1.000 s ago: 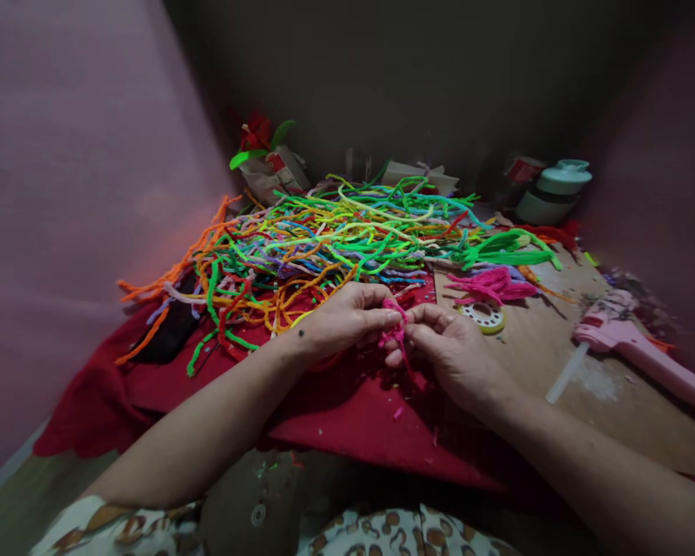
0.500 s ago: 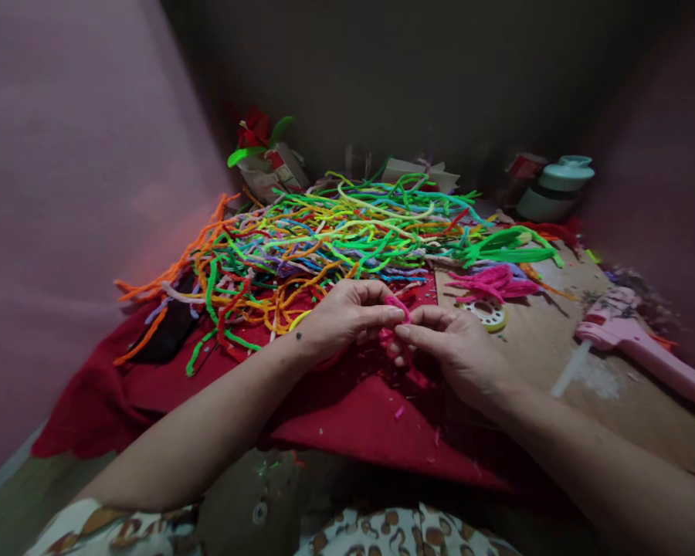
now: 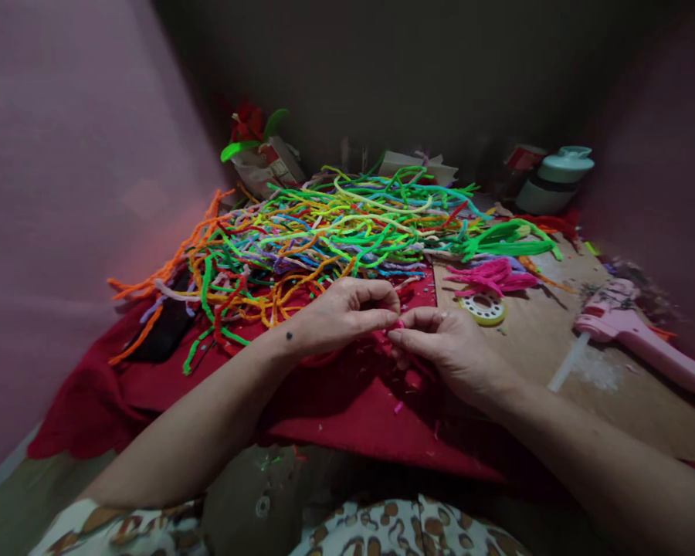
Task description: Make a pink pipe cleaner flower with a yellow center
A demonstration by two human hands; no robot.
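Note:
My left hand (image 3: 347,313) and my right hand (image 3: 449,347) meet fingertip to fingertip over a red cloth (image 3: 336,401). Both are closed in a pinch on a small pink pipe cleaner piece (image 3: 398,326), which is mostly hidden between the fingers. Behind the hands lies a big tangled pile of pipe cleaners (image 3: 330,232) in several colours.
A bunch of pink pipe cleaner pieces (image 3: 489,276) and a tape roll (image 3: 483,307) lie on a brown board (image 3: 561,347) to the right. A pink glue gun (image 3: 642,344) rests at the far right. A pale green lidded jar (image 3: 556,181) stands at the back right. Walls close in on both sides.
The pink piece was raised and visible between my fingers; now both hands have closed over it and sit slightly lower. The camera tilted a little.

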